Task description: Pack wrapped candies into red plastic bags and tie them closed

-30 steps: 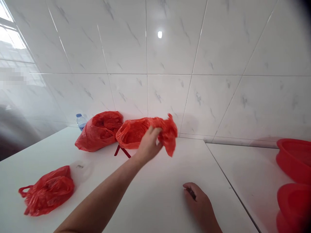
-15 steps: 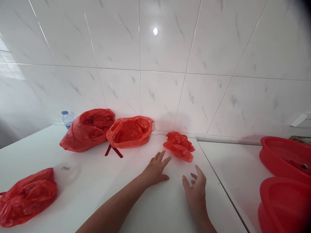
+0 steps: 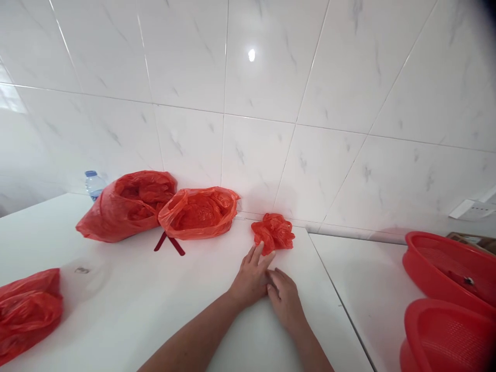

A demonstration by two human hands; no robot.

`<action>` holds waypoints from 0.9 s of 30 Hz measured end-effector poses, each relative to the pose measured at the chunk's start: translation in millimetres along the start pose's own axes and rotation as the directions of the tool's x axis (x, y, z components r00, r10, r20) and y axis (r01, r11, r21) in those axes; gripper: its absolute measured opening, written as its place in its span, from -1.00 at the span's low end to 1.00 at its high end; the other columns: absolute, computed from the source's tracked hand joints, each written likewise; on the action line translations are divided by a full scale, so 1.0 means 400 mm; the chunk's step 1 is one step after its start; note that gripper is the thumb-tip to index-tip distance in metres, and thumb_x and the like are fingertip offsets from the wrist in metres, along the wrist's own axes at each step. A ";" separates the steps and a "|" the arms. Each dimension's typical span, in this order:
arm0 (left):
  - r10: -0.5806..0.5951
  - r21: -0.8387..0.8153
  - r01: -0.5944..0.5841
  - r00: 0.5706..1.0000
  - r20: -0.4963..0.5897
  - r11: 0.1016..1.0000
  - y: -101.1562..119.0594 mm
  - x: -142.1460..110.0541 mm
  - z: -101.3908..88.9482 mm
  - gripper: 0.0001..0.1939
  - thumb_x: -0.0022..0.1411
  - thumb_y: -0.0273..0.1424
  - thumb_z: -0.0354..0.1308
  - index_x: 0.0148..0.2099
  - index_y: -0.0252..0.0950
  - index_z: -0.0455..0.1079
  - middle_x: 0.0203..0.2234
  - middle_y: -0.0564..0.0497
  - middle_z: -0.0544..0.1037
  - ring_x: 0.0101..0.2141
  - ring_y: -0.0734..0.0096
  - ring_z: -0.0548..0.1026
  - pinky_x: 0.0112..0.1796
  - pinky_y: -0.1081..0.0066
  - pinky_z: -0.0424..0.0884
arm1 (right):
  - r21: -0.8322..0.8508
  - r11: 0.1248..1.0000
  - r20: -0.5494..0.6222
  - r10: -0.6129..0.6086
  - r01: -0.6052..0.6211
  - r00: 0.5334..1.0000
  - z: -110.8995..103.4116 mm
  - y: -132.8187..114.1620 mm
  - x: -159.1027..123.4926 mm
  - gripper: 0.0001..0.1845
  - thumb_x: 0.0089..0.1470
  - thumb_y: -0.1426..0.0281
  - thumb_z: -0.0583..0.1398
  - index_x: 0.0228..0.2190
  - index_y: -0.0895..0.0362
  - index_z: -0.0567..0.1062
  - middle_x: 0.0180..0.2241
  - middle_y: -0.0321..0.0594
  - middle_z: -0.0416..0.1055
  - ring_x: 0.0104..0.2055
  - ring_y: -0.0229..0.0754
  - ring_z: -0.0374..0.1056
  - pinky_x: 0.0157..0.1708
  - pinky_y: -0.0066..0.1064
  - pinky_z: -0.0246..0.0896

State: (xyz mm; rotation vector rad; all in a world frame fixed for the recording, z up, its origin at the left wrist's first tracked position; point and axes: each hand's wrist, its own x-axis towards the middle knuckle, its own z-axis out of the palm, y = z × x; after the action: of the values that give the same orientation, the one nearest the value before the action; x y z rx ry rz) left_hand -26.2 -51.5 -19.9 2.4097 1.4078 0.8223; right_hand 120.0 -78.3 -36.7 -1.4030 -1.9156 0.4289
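My left hand (image 3: 251, 278) reaches over the white tabletop with its fingers stretched out. Its fingertips are at the near edge of a small crumpled red plastic bag (image 3: 274, 231); whether they press on it I cannot tell. Close against its thumb side is my right hand (image 3: 285, 298), fingers slightly bent and thumb a little apart, with nothing visible in it. The right fingertips meet the left hand, and the left thumb is partly hidden there.
An open red bag (image 3: 228, 222) and a fuller red bag (image 3: 104, 219) stand by the tiled wall, near a plastic bottle (image 3: 94, 185). Another red bag (image 3: 33, 310) lies at left. Two red baskets (image 3: 413, 268) (image 3: 413, 320) are at right. Dark red strips (image 3: 176, 245) mark the table.
My right hand has moved left and come up against my left hand. The small red bag now looks more bunched and compact. The view has shifted slightly.
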 end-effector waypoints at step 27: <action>-0.035 0.030 0.034 0.998 0.046 0.999 -0.030 0.048 0.019 -0.45 0.05 -0.11 0.11 0.11 -0.06 0.24 0.15 -0.02 0.22 0.17 0.07 0.09 0.15 0.02 -0.05 | -0.096 0.985 -0.425 0.088 -0.141 0.901 -0.005 0.090 0.184 -0.53 0.03 0.16 0.08 -0.10 0.13 0.49 0.27 -0.05 -0.16 0.25 0.14 -0.12 0.13 0.00 -0.08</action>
State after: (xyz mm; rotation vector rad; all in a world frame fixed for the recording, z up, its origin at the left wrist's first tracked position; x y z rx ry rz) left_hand -23.3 -28.3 -24.9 2.4032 1.4493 0.7377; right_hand 134.7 2.3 -32.4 -1.5495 -1.5339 0.0487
